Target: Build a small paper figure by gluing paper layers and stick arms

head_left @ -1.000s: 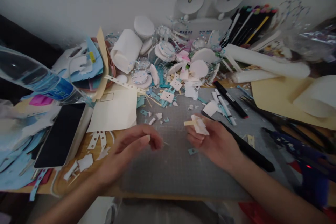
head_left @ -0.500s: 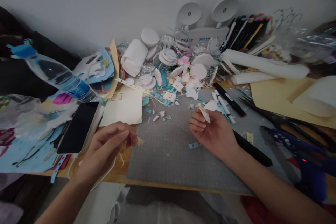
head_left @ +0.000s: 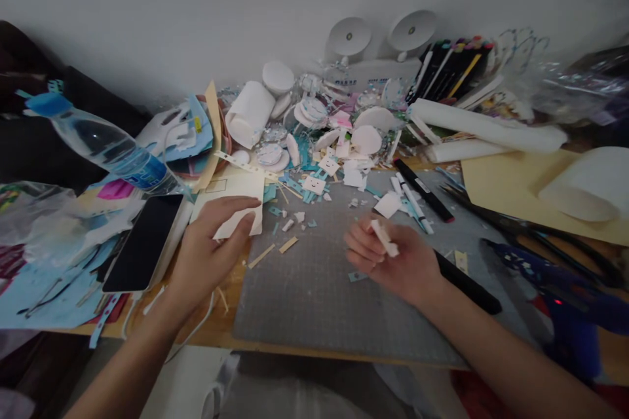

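Observation:
My left hand (head_left: 213,249) hovers over the left edge of the grey cutting mat (head_left: 304,301), thumb and fingers apart with nothing between them. Beneath its fingertips lies a cream paper sheet (head_left: 236,190). Two thin tan strips, one of them a short piece (head_left: 289,245), lie on the mat to its right. My right hand (head_left: 393,262) is closed on a small white piece (head_left: 384,238) above the mat. A teal scrap (head_left: 357,276) lies below that hand. Two small cards with drawn faces, one at the front (head_left: 313,184), rest among teal scraps.
Left are a water bottle (head_left: 108,144) and a phone (head_left: 143,242). White discs (head_left: 366,140) and scraps pile up at the back. Markers (head_left: 423,190), large scissors (head_left: 521,226), white rolls (head_left: 486,123) and a blue glue gun (head_left: 565,288) with a red light are on the right.
My left hand has moved up and opened, and two tan strips now show on the mat. My right hand has turned slightly with the white piece and sits a little lower.

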The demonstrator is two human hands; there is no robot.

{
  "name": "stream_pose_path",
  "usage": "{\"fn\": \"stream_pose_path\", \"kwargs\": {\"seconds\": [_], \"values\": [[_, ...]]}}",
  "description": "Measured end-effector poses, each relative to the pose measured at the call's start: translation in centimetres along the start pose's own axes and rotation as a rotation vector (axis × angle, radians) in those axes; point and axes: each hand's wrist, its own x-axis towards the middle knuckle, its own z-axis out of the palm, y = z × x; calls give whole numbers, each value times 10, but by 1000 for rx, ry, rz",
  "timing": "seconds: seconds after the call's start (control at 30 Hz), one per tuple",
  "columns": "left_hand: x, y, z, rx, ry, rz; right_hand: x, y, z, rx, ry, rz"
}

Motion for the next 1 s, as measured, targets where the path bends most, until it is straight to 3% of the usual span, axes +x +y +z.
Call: {"fn": "stream_pose_path", "kwargs": {"seconds": [0.07,0.23,0.4,0.63,0.8,0.9,1.0], "values": [[-6,-3,1,118,-10,47,0,5,-1,-127,-5,32],[-34,-18,16,369,-254,38,-2,25,1,-528,-67,68],[-51,-20,28,596,-383,47,-4,36,4,-897,-94,-17],[-47,-3,30,725,-471,12,-3,37,-2,-1195,-174,-301],[-47,1,27,737,-514,-17,-9,28,-3,-1395,-115,-703],[-47,4,27,736,-505,-44,-27,16,6,-1403,-42,-816],[-47,6,32,732,-477,-62,-66,8,6,-1485,40,-845]]}}
